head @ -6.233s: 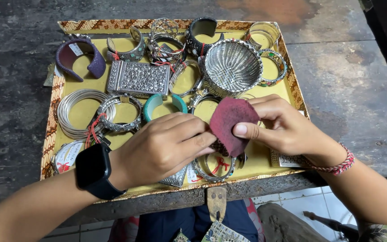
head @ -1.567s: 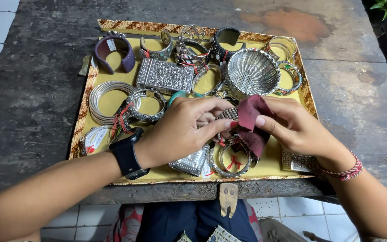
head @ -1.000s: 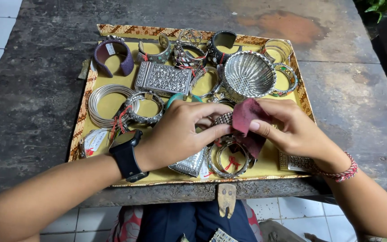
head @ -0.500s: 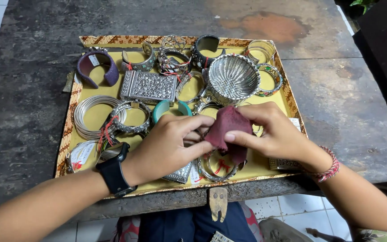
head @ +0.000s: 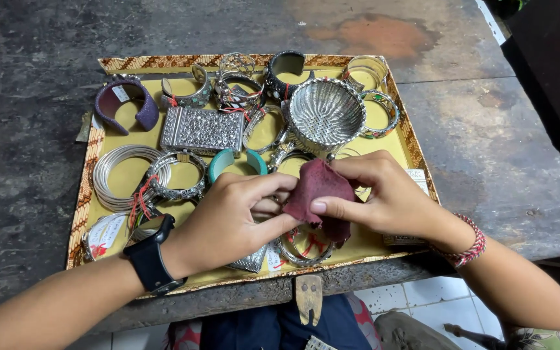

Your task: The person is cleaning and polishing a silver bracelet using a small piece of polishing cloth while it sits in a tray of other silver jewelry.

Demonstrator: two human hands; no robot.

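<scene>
One crumpled, dark maroon cloth [head: 317, 194]

Your right hand [head: 390, 198] pinches a dark red cloth [head: 315, 191] between thumb and fingers, and your left hand [head: 234, 217] closes its grip on something small hidden beneath that cloth. Both hands hover over a yellow tray [head: 390, 139] with a patterned rim, lying on a dark, worn table [head: 34, 97]. On the tray are a silver ribbed bowl [head: 326, 113], a studded silver box [head: 202, 129], a purple cuff [head: 126, 105] and a teal bangle [head: 236, 162].
</scene>
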